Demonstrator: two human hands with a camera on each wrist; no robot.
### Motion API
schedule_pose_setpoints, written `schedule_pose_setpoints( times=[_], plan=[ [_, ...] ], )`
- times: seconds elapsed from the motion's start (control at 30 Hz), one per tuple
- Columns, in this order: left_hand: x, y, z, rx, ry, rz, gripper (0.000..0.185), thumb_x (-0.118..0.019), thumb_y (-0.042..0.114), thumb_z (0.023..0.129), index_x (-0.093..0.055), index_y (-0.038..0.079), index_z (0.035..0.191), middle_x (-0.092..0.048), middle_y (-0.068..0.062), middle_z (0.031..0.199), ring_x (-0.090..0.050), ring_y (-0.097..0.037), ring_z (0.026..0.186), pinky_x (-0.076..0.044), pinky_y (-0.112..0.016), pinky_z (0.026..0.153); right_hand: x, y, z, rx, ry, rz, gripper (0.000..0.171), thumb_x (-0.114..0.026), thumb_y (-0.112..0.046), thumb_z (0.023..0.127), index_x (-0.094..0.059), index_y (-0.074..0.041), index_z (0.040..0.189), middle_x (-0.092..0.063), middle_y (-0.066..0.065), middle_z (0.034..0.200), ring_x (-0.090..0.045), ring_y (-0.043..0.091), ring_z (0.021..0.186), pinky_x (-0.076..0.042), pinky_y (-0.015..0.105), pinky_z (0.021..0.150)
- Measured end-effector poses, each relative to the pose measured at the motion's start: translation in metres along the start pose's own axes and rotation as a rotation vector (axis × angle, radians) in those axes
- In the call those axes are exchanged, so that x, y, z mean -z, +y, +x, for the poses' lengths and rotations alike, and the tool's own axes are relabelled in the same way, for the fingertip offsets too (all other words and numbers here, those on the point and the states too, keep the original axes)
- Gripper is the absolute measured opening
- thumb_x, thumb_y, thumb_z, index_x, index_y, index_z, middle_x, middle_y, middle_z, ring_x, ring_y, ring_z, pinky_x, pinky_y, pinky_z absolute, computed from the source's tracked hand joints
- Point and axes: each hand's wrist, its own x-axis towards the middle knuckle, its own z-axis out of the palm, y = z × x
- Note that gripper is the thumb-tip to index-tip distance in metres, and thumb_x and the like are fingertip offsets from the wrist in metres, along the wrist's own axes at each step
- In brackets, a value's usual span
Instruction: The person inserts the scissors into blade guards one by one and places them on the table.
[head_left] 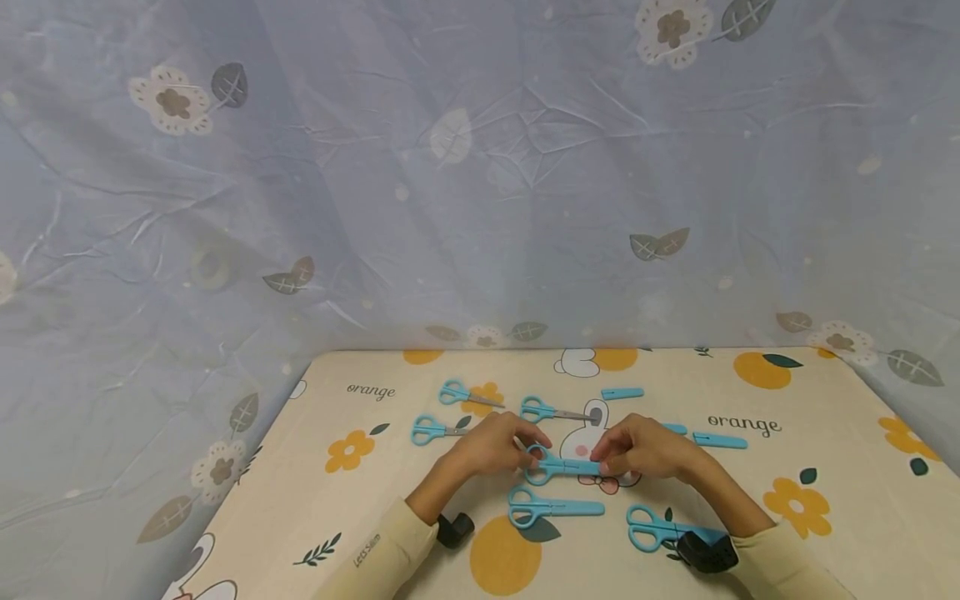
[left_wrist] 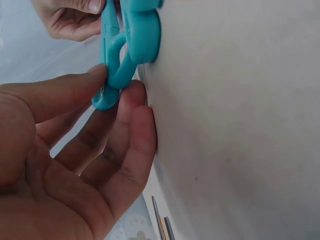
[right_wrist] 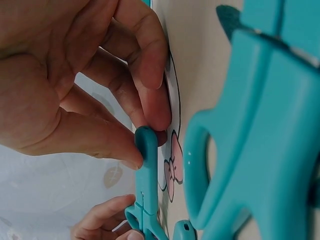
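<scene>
Scissors, held pair (head_left: 573,467), blue, sheathed: between both hands, around mid-width of the surface (head_left: 300,492), handle loops toward its left edge, covered tip toward its right edge. Left hand (head_left: 495,444): thumb and fingers pinching the handle loops. Right hand (head_left: 648,448): thumb and fingers pinching the end of the blade cover (right_wrist: 146,175).

Second sheathed pair (head_left: 555,507): lying flat, just on the near-edge side of the held pair, loops leftward. Third sheathed pair (head_left: 660,531): farther toward the near edge and right edge, partly hidden by a black wrist device (head_left: 707,552).

Bare-bladed scissors, three. First bare pair (head_left: 463,394): toward the far left corner, blades pointing rightward. Second bare pair (head_left: 441,431): just nearer, tips hidden behind the left hand. Third bare pair (head_left: 553,412): between held pair and far edge.

Loose covers, three, blue. Far cover (head_left: 622,393): nearest the far edge. Right cover (head_left: 720,440): nearest the right edge. Middle cover (head_left: 675,428): between these, partly hidden by the right hand.
</scene>
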Motion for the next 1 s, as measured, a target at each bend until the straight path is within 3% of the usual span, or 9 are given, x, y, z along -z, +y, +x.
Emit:
schedule_pose_setpoints(
  times=[0.3, 0.57, 0.8, 1.0],
  plan=[
    [0.0007, -0.0020, 0.0017, -0.028, 0.018, 0.027, 0.025, -0.081, -0.001, 0.091, -0.082, 0.008, 0.114, -0.083, -0.002, 0.095, -0.077, -0.015, 0.095, -0.055, -0.018, 0.072, 0.0016, 0.0003, -0.0006, -0.014, 0.003, -0.022, 0.016, -0.077, -0.014, 0.096, -0.083, -0.005, 0.109, -0.080, 0.006, 0.091, -0.058, 0.015, 0.082, -0.046, 0.025, 0.064],
    [0.0011, -0.0039, 0.0017, -0.018, 0.028, 0.027, 0.024, -0.083, -0.002, 0.089, -0.082, 0.008, 0.112, -0.082, -0.003, 0.095, -0.077, -0.018, 0.096, -0.058, -0.018, 0.073, 0.0027, 0.0004, -0.0011, -0.011, 0.002, -0.025, 0.017, -0.078, -0.013, 0.095, -0.083, -0.004, 0.109, -0.079, 0.005, 0.091, -0.056, 0.014, 0.079, -0.046, 0.024, 0.062],
    [0.0025, -0.0038, 0.0001, -0.013, 0.031, -0.006, 0.024, -0.083, -0.002, 0.090, -0.082, 0.007, 0.112, -0.082, -0.005, 0.098, -0.077, -0.017, 0.093, -0.059, -0.019, 0.073, 0.0049, 0.0007, -0.0024, 0.015, -0.007, -0.036, 0.016, -0.077, -0.009, 0.094, -0.083, -0.005, 0.108, -0.081, 0.006, 0.094, -0.063, 0.015, 0.080, -0.055, 0.028, 0.061],
    [0.0019, -0.0038, -0.0004, -0.016, 0.045, 0.034, 0.024, -0.084, -0.001, 0.089, -0.082, 0.008, 0.111, -0.082, -0.005, 0.099, -0.077, -0.018, 0.096, -0.059, -0.019, 0.074, 0.0040, 0.0026, -0.0019, 0.009, -0.004, -0.032, 0.016, -0.077, -0.005, 0.092, -0.083, -0.004, 0.107, -0.079, 0.006, 0.089, -0.063, 0.015, 0.078, -0.053, 0.027, 0.060]
  ],
)
